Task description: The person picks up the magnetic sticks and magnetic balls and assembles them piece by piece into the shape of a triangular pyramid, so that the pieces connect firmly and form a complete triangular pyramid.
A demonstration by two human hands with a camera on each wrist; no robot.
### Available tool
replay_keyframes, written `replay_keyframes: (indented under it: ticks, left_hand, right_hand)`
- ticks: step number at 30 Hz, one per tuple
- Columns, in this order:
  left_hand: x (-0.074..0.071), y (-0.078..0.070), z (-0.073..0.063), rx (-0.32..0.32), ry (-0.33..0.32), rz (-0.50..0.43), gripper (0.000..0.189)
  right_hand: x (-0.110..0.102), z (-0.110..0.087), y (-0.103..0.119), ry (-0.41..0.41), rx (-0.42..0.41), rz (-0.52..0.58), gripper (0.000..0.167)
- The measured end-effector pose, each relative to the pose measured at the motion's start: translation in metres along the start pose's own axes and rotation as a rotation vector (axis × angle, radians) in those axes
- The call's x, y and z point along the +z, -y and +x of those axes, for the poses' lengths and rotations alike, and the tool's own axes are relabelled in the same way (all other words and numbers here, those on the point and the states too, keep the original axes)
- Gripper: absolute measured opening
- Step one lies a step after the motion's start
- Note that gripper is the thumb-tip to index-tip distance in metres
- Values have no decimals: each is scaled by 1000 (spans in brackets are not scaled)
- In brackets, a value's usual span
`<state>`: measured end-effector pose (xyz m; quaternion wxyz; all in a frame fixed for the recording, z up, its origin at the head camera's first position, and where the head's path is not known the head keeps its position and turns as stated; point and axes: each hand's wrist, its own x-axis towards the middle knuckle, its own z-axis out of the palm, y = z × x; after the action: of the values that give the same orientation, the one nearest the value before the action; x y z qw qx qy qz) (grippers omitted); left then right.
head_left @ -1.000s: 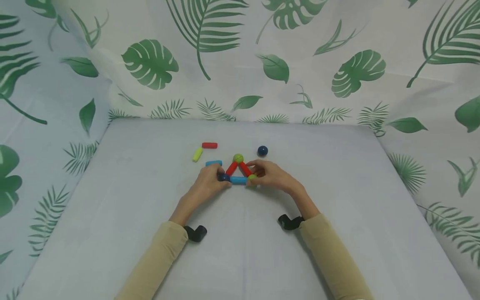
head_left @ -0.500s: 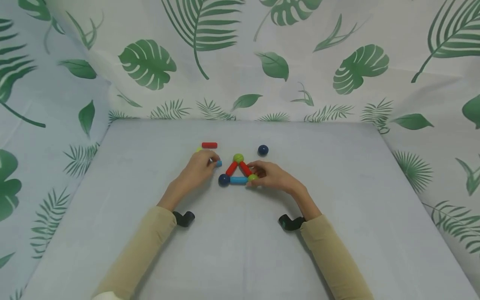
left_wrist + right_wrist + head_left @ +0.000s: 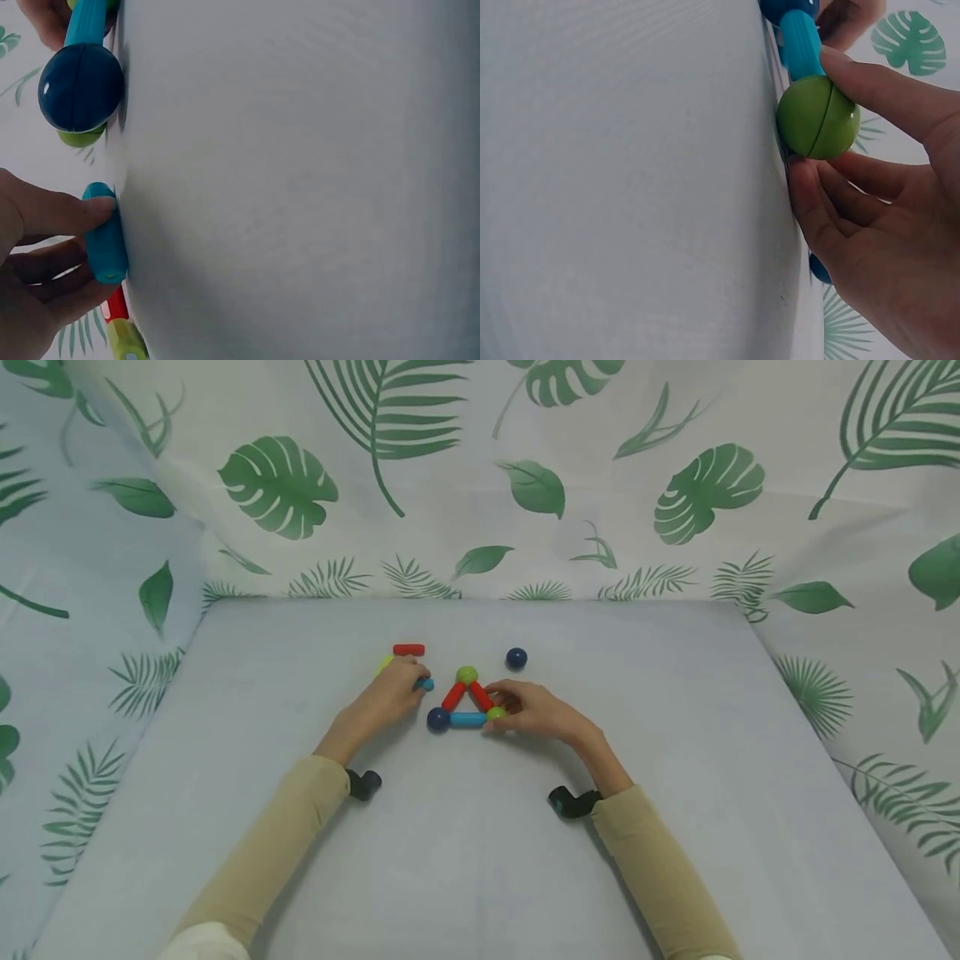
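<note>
Pinching blue rod (image 3: 107, 246), pale tabletop (image 3: 465, 860), backdrop (image 3: 476, 493) (leafy)

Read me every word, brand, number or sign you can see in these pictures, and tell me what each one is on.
None readable.
Blue stick in the left hand: no text seen.
Green ball in the right hand: only a seam line.
Backdrop: printed leaves only.
Black wrist cameras: any marking is too small to read.
</note>
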<state>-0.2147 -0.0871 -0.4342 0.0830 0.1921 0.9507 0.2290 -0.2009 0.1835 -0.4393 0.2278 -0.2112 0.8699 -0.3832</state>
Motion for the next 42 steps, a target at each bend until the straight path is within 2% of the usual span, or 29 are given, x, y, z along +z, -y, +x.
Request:
replay_keyframes:
  ticks: [5, 10, 15, 18, 21, 26, 34, 38, 42]
  left_hand:
    - [-3, 0, 2, 7, -1, -5, 34]
    - [-8, -4, 4, 1, -16, -86, 35]
    - [-12, -7, 1, 22, -3, -276, 32]
    - [-15, -10, -4, 10, 13, -410, 32]
    - [-18, -14, -9, -4, 27, -481, 31]
    - [-17, -19, -11, 5, 32, -484, 29]
    - [-16, -17, -14, 19, 29, -495, 27]
    - [-22, -12, -18, -14, 38, -507, 28]
    - [-27, -4, -16, -38, -15, -458, 29]
  right_hand:
    - [0, 1, 3, 6, 19, 0, 62]
    - [0, 2, 4, 7, 18, 2, 62]
    - [-2, 4, 2, 6, 14, -8, 61]
    - [-3, 5, 1, 4, 13, -10, 61]
    - [-4, 4, 2, 1, 9, -10, 61]
    - [-4, 4, 1, 0, 4, -6, 62]
    - [-3, 3, 1, -5, 12, 2, 61]
    - [-2, 2, 1, 1, 12, 1, 62]
    - [-1, 0, 2, 5, 6, -2, 61]
